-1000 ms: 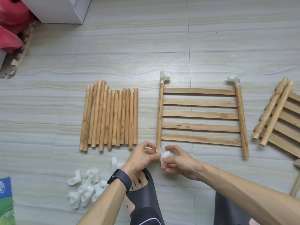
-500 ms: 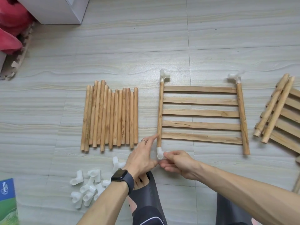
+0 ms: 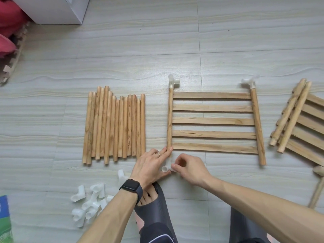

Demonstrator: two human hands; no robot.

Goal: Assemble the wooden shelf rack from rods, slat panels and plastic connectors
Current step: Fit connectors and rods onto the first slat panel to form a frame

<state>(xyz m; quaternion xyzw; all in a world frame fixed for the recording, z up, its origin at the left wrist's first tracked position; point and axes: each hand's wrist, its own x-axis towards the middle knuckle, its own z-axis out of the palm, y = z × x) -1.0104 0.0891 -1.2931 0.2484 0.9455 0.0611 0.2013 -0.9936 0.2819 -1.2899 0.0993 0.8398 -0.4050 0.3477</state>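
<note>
My right hand pinches the white connector at the near end of the left rail of the slat panel, which lies flat on the floor. My left hand is open, its straight fingers pressing that rail's end down just beside the connector. To do this well, I think I should line the socket up with the rail's own axis and push straight along it. My left hand braces the rail so the panel does not slide away from me. A slight twist should help it seat, and its side sockets ought to mirror those of the far-left connector. After this, only the right rail has a bare near end. Spares wait in the connector pile to my near left, with the loose rods beyond it. My fingers cover the rail's tip and the socket mouth, so I cannot tell how far it is on, if at all. My left thumb is mostly hidden too. The far-right connector is pale and smeared, so I cannot read its shape. The second panel and what looks like a wooden mallet run off the right edge.
</note>
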